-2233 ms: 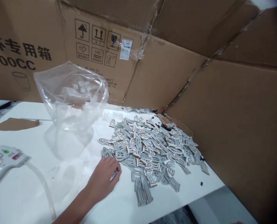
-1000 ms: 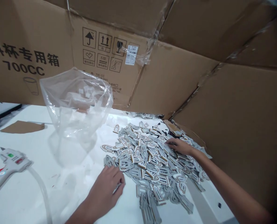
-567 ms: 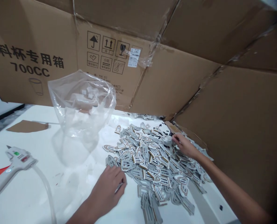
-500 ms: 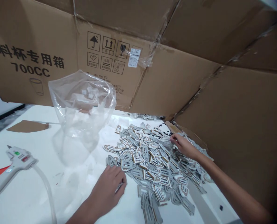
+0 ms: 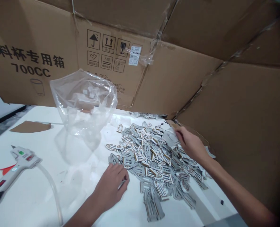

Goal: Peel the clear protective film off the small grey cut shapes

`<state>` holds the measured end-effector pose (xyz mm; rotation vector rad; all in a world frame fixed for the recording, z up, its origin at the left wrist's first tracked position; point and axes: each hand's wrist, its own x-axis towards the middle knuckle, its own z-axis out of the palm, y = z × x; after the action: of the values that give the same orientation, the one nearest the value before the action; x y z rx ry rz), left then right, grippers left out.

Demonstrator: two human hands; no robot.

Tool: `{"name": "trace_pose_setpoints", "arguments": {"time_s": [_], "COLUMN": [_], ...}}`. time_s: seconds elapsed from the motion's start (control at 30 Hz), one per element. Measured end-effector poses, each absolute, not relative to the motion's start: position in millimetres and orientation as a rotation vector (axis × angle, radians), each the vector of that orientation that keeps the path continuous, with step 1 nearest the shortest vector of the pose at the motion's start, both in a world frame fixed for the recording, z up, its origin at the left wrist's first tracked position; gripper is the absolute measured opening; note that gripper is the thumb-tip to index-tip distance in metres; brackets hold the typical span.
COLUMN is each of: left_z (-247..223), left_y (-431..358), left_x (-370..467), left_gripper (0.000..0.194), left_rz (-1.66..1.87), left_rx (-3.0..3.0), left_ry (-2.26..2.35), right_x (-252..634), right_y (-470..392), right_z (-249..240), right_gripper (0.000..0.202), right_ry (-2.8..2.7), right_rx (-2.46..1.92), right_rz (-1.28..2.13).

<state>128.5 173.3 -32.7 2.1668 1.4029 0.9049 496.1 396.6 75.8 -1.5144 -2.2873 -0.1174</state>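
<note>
A wide heap of small grey and white arched window-shaped pieces [image 5: 151, 157] with brown edges lies on the white table [image 5: 78, 186]. At the heap's near left edge rests my left hand [image 5: 112, 183], fingers curled; a bit of something pale shows between thumb and fingers, too small to name. My right hand [image 5: 189, 142] is over the back right of the heap, its fingers pinched on a translucent greyish piece [image 5: 171, 136].
A white glue gun [image 5: 18, 167] with a red trigger and a cable lies at the left. Behind it is a brown cardboard scrap [image 5: 31, 126]. A clear plastic bag [image 5: 83, 104] stands at the back left. Large cardboard walls [image 5: 177, 75] enclose the back and right.
My right hand has lifted slightly and moved right, with the translucent piece now showing clearly at its fingertips. My left hand has hardly moved. The view has shifted a little.
</note>
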Motion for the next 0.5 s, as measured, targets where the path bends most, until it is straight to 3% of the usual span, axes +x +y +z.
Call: {"name": "trace_pose_setpoints", "arguments": {"time_s": [0.33,0.5], "left_z": [-30,-30], "left_y": [172,172], "left_x": [126,125], "left_gripper": [0.013,0.014], "left_rz": [0.865,0.852], "left_rx": [2.172,2.179], "left_ry": [1.379,1.376], "right_x": [534,615], "right_y": [360,291], "right_z": [90,80], "right_gripper": [0.052,0.058], "right_ry": [-2.049,-1.901], "right_rx": [-1.624,-1.755], "right_rz": [-0.266,-0.084]}}
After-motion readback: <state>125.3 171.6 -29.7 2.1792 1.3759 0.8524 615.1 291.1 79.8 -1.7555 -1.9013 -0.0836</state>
